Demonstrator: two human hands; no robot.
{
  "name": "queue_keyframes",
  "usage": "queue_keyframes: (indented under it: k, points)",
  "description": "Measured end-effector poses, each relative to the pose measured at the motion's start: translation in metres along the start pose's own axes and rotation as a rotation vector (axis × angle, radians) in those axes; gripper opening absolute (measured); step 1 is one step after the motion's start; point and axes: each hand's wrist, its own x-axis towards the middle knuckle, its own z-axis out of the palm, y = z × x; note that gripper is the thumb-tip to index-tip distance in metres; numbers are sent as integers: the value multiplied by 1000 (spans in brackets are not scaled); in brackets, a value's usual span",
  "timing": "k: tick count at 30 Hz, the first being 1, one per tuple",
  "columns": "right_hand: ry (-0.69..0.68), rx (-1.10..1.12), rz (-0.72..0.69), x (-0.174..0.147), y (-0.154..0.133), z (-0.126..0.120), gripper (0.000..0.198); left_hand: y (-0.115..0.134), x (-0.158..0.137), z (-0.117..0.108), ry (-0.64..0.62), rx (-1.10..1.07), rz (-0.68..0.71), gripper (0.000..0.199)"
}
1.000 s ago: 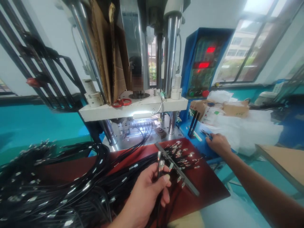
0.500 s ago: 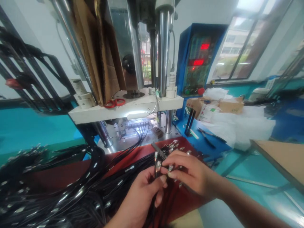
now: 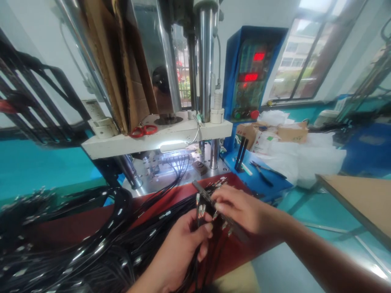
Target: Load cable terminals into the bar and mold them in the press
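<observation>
My left hand [image 3: 187, 240] is closed around black cables, pinching them near their ends. A cable end with metal contacts [image 3: 201, 210] sticks up above its fingers, beside a second upright cable tip [image 3: 198, 198]. My right hand [image 3: 241, 207] has its fingers and thumb closed at a dark narrow metal bar [image 3: 200, 190], which runs slanting beneath the hand. Small metal connectors [image 3: 225, 225] show along the bar's lower edge. One of them lies between the two hands, close to the right thumb. What the right fingertips press on is partly hidden.
A pile of black cables [image 3: 113, 248] covers the left of the red work surface [image 3: 232, 252]. Behind stands a press with a white plate [image 3: 183, 136], red-handled scissors [image 3: 143, 130] on it, and cables in its lit lower part. Pliers [image 3: 262, 174] lie on a blue surface, right.
My right hand has shifted up along the metal bar, and more of the bar and its connectors shows below it. My left hand keeps its grip on the cables. The view has moved slightly.
</observation>
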Motion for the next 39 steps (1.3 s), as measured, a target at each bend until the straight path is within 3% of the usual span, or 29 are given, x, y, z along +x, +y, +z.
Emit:
queue_keyframes:
  k: [2,5,11,15,20,28,39]
  points:
    - [184,32,128,-14,16,7,22,-2,5,-1,15,2,-18,15]
    - [195,28,294,-34,34,29,25,-5,13,-1,29,36,-35,15]
    - [282,34,288,-34,33,69,28,-9,16,-3,52,73,-33,18]
    - [292,143,286,-27,32,67,30,-10,14,-4,55,85,-40,20]
    - [349,304,299,-36,29,65,30,-8,16,-1,156,102,-27,26]
    - [407,880,534,-32,15,83,41,-4,19,10,241,141,-45,30]
    - [475,926,619,-26,13,91,43,-14,27,9,263,245,-93,33]
